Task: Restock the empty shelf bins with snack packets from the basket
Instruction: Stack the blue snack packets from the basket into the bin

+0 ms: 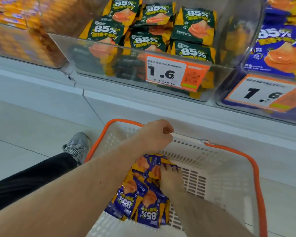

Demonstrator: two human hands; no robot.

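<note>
A white plastic basket [220,177] with an orange rim sits on the floor below the shelf. Several purple and orange snack packets [140,202] lie in its left part. My left hand [154,135] grips the white handle at the basket's far edge. My right hand [171,178] reaches down into the basket, its fingers curled over the upper purple packets. Above, a clear bin [109,69] holds several green and orange packets [154,28]. The clear bin to its right [229,93] holds purple packets [277,41].
A clear bin of orange snacks [24,36] stands at the upper left. Price tags reading 1.6 [166,71] hang on the bin fronts. The white shelf ledge [143,106] juts out above the basket. My shoe [79,144] and dark trouser leg are left of the basket on the tiled floor.
</note>
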